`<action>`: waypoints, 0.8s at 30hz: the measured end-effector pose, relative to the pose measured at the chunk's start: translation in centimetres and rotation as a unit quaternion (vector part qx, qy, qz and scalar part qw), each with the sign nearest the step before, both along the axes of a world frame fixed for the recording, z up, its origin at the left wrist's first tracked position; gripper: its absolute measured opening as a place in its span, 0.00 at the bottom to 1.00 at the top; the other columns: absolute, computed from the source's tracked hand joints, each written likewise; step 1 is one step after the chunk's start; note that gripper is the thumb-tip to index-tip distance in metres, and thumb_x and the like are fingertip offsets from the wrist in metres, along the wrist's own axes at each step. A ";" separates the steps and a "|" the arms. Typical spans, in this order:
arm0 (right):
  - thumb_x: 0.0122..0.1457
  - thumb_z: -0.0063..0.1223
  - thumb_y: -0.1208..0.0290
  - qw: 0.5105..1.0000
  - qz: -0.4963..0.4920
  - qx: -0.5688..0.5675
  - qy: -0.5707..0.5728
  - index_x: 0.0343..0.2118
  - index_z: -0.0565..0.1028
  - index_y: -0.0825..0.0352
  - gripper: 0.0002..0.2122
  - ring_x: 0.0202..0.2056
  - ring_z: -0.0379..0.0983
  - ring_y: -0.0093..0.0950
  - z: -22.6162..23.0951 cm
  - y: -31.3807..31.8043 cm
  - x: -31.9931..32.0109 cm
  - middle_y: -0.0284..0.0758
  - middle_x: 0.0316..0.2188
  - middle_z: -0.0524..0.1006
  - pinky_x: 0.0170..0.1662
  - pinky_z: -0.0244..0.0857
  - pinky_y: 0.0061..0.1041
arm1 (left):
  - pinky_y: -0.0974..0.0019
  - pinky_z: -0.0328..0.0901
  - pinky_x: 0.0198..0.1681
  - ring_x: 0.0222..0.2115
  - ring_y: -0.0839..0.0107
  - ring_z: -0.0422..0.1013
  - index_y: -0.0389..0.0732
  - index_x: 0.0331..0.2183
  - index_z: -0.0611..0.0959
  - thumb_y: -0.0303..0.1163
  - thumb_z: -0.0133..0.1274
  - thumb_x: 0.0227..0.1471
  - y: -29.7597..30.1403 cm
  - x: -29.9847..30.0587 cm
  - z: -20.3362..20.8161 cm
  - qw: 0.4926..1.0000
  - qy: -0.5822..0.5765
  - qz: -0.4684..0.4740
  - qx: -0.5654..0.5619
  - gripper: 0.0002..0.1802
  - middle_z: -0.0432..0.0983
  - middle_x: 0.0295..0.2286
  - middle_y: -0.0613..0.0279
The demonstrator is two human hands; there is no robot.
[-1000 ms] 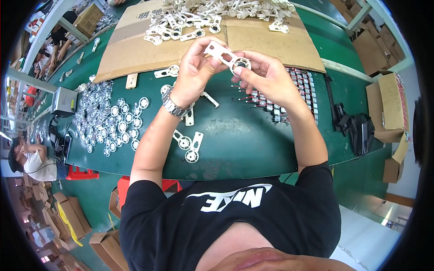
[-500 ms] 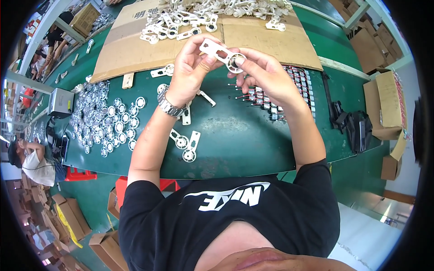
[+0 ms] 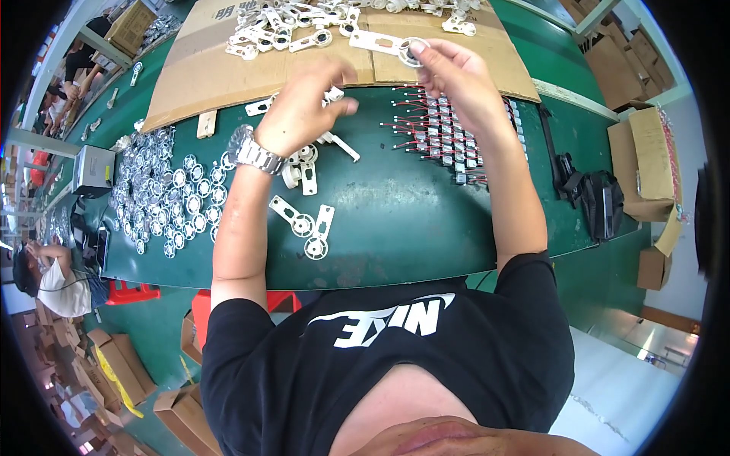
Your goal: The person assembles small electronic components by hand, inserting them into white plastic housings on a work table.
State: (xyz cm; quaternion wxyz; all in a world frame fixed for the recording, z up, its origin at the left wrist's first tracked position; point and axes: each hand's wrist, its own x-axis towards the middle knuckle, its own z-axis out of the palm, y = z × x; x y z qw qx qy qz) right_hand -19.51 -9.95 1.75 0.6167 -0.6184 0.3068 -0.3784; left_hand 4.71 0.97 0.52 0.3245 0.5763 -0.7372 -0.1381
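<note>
My right hand (image 3: 460, 76) pinches the ring end of a white plastic part (image 3: 372, 42), a flat slotted arm with a round ring, and holds it over the cardboard. To the left, my left hand (image 3: 304, 106) is off that part, thumb and fingers apart, above a loose group of similar white parts (image 3: 307, 163). A bit of white shows between its thumb and fingers; it looks like a part lying behind. Two more white ring-ended parts (image 3: 315, 247) lie nearer me on the green table (image 3: 380, 228).
Many silvery round pieces (image 3: 179, 194) spread over the table's left. Rows of small motors with red wires (image 3: 449, 137) lie at right. A heap of white parts (image 3: 281, 26) covers the far cardboard sheet (image 3: 205, 68). A black device (image 3: 603, 205) sits at the right edge.
My left hand has let go of the white part and moved left and nearer me. My right hand has carried the part farther away and slightly right.
</note>
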 end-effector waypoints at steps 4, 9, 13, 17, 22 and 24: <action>0.64 0.64 0.57 0.998 -0.016 -0.027 0.061 0.30 0.80 0.64 0.14 0.20 0.62 0.13 -0.7 -4.4 1.2 0.22 0.18 0.69 0.23 0.54 0.17 | 0.57 0.65 0.51 0.46 0.55 0.66 0.46 0.42 0.84 0.28 0.72 0.41 1.0 -0.8 -1.2 0.956 -0.202 -0.089 0.191 0.23 0.75 0.39 0.60; 0.64 0.61 0.61 0.994 -0.032 -0.033 0.098 0.28 0.79 0.66 0.13 0.24 0.69 0.18 -1.6 -9.4 3.2 0.27 0.22 0.75 0.27 0.63 0.21 | 0.53 0.70 0.45 0.42 0.53 0.72 0.47 0.30 0.85 0.30 0.69 0.42 -0.2 -1.9 -4.4 0.948 -0.279 -0.065 0.137 0.10 0.78 0.32 0.60; 0.68 0.57 0.63 0.992 0.007 -0.063 0.105 0.66 0.67 0.57 0.25 0.35 0.80 0.32 -1.2 -7.5 1.0 0.36 0.40 0.85 0.39 0.75 0.31 | 0.50 0.71 0.39 0.35 0.50 0.77 0.40 0.31 0.84 0.31 0.67 0.48 -1.3 -0.8 -4.3 0.970 -0.213 -0.037 0.115 0.09 0.80 0.29 0.53; 0.66 0.58 0.70 0.914 0.070 -0.224 0.331 0.45 0.79 0.69 0.09 0.37 0.74 0.18 -1.2 -1.4 -4.9 0.29 0.35 0.80 0.43 0.71 0.23 | 0.53 0.70 0.35 0.31 0.52 0.77 0.38 0.30 0.79 0.35 0.65 0.52 -2.0 1.3 -3.2 0.994 -0.074 -0.036 0.072 0.13 0.79 0.25 0.54; 0.54 0.64 0.77 0.800 0.150 -0.358 0.457 0.37 0.81 0.70 0.08 0.37 0.77 0.42 -1.5 5.7 -10.4 0.41 0.32 0.79 0.42 0.71 0.37 | 0.66 0.73 0.34 0.32 0.76 0.78 0.39 0.32 0.80 0.39 0.64 0.58 -3.2 3.3 -3.7 0.987 0.097 -0.019 0.123 0.13 0.84 0.31 0.62; 0.51 0.67 0.76 0.767 0.119 -0.383 0.501 0.38 0.81 0.68 0.11 0.42 0.77 0.43 -2.6 7.8 -11.5 0.40 0.35 0.79 0.45 0.72 0.42 | 0.69 0.73 0.34 0.33 0.78 0.78 0.40 0.32 0.80 0.38 0.63 0.59 -3.2 2.5 -3.6 0.958 0.229 -0.017 0.172 0.12 0.85 0.33 0.63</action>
